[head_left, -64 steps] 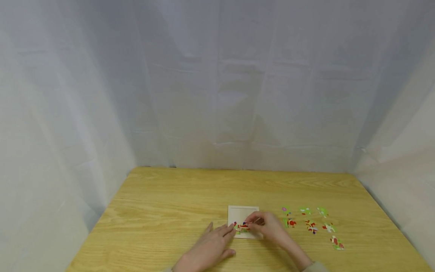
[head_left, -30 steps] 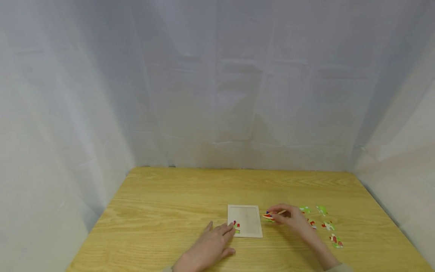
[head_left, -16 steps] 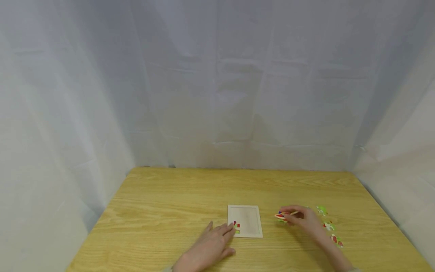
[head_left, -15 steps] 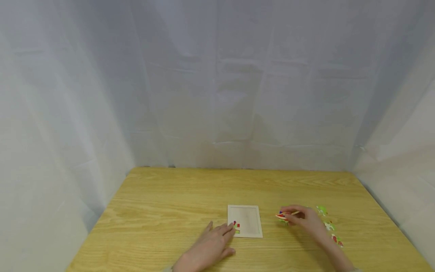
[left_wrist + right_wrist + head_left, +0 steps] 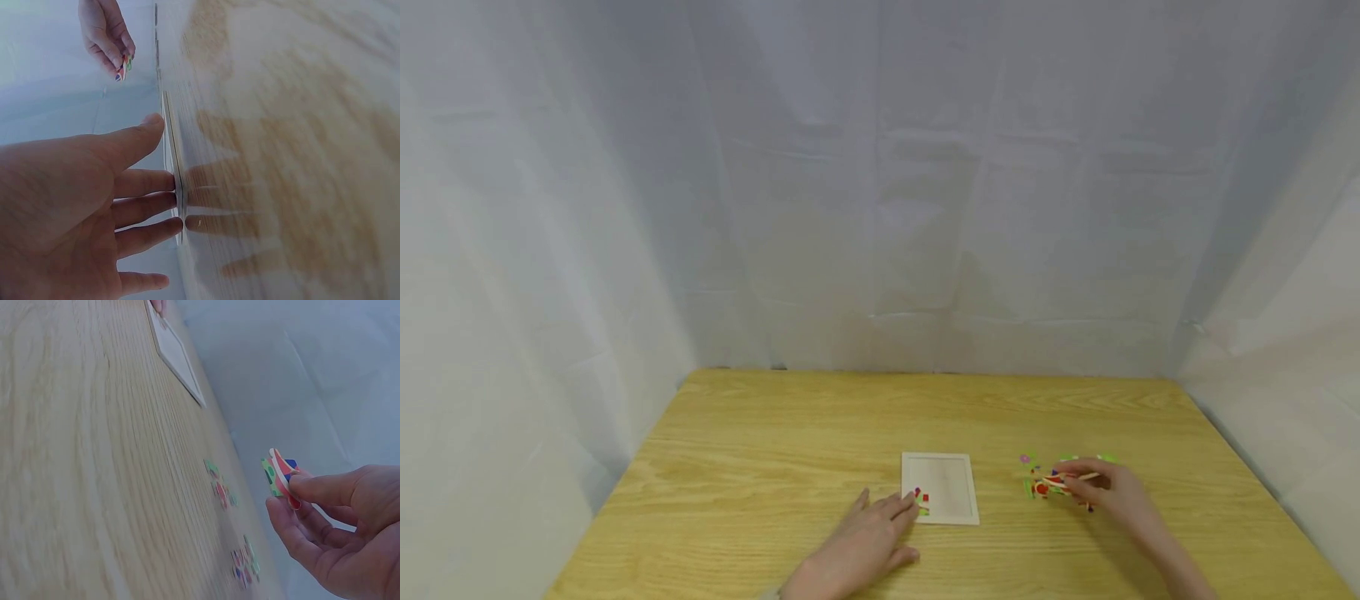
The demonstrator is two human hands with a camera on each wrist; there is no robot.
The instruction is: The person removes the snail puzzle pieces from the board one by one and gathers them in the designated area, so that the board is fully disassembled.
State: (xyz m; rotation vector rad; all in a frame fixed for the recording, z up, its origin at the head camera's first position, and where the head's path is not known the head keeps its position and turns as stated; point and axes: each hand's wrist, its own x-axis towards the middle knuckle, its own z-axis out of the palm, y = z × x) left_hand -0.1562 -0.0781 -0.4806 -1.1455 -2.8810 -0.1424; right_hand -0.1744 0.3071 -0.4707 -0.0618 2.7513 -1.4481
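My right hand (image 5: pixel 1116 496) pinches a jigsaw puzzle piece (image 5: pixel 279 475) between thumb and fingers, lifted above the table at the right. It is printed red, white, blue and green. Below it lie loose puzzle pieces (image 5: pixel 1026 460), some of them covered by the hand in the head view. My left hand (image 5: pixel 865 533) lies with fingers extended, its fingertips at the left edge of a pale puzzle tray (image 5: pixel 973 492). Inside the tray's lower left corner sits one red and green puzzle piece (image 5: pixel 923 500), partly behind the fingertips.
The wood-grain table (image 5: pixel 760 450) extends around the tray on all sides. Two clusters of loose pieces show in the right wrist view, a nearer one (image 5: pixel 245 562) and one closer to the tray (image 5: pixel 221 487). Pale curtains (image 5: pixel 880 208) hang behind and at both sides.
My right hand has lifted the puzzle piece off the tray and carried it rightward, over the loose pieces. The left hand has stayed at the tray's edge.
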